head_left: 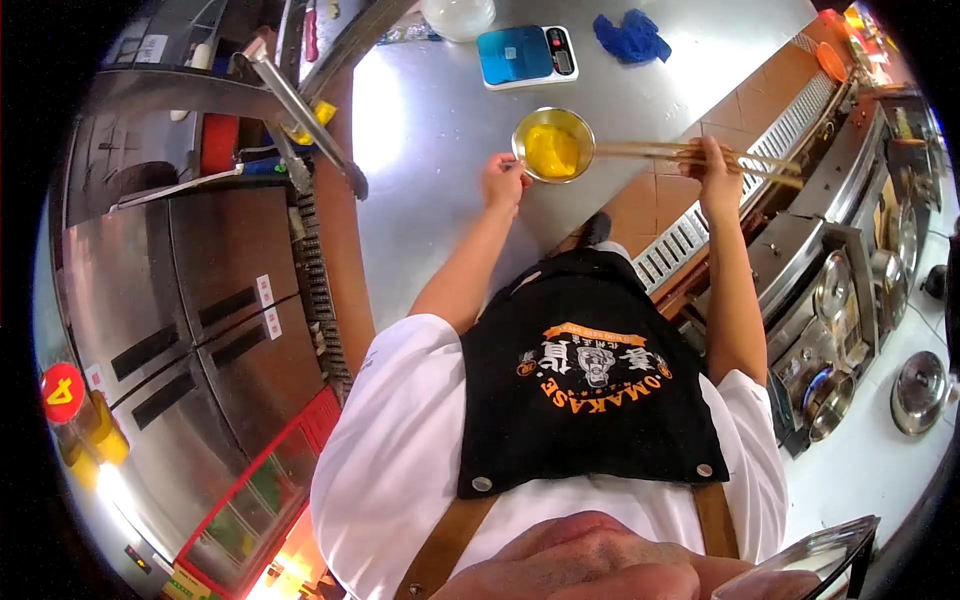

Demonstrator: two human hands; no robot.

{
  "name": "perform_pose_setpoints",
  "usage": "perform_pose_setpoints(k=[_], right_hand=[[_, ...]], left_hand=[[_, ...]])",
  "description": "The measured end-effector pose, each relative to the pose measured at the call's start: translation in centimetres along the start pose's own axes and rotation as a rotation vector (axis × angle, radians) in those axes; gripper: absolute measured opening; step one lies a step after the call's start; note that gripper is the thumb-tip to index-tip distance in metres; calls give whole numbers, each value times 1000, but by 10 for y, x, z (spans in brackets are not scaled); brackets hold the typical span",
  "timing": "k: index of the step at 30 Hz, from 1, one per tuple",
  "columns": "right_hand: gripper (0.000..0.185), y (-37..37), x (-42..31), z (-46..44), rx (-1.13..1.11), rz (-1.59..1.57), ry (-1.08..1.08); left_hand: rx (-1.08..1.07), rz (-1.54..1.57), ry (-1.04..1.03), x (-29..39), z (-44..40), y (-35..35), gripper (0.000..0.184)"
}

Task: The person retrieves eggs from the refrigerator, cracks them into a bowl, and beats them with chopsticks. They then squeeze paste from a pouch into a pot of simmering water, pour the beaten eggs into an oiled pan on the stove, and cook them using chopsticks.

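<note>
My left hand (505,182) grips the near left rim of a small round metal bowl (591,132). Inside the bowl is a bright yellow mixture (551,150) that looks like egg. My right hand (713,172) is closed around a pair of long wooden chopsticks (640,149), their tips at the bowl's right rim; whether they reach inside cannot be made out. Beyond the bowl is a white kitchen scale (562,53) with a blue top. A crumpled blue cloth (632,37) lies to its right.
The bowl is over the steel worktable (430,220). At its far edge stands a whitish round container (458,15). A floor drain grate (690,222) runs on the right, beside a cooking range (790,250) with pans and a lit burner. Steel refrigerator doors (190,300) are on the left.
</note>
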State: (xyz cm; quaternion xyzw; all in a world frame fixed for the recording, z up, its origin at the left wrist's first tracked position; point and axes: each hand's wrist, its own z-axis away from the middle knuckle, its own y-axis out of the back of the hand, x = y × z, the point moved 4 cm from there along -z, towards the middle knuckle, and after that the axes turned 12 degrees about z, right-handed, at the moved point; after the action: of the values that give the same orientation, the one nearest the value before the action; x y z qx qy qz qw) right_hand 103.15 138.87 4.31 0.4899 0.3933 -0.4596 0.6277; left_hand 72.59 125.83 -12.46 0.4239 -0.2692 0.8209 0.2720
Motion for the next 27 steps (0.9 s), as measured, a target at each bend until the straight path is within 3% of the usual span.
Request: perform_pose_setpoints(k=[1,4,10,12,16,18,20,27], right_hand=[[32,-6,-1,3,14,-7,84],[31,-7,1,3,-99,15,-1],[28,-8,-11,8,-110,49,4],[27,-4,-15,9,32,2,94],[29,-3,-16,10,-46,25,-22],[28,-3,-7,11,45,9,24],[28,-8,-6,9,-130,29,12],[28,-2,-17,12,-39,23,31]], left_hand=[[-34,45,-14,0,-1,0,19],[-36,88,21,-5,-5,-1,19],[-18,60,14,4,1,-5,16],[-39,52,7,5,-1,-5,16],[-44,65,31,1,-2,-7,16],[-21,66,30,-1,-1,-6,15],[-9,75,16,1,-3,-9,15],[-51,78,23,0,-5,-11,14]])
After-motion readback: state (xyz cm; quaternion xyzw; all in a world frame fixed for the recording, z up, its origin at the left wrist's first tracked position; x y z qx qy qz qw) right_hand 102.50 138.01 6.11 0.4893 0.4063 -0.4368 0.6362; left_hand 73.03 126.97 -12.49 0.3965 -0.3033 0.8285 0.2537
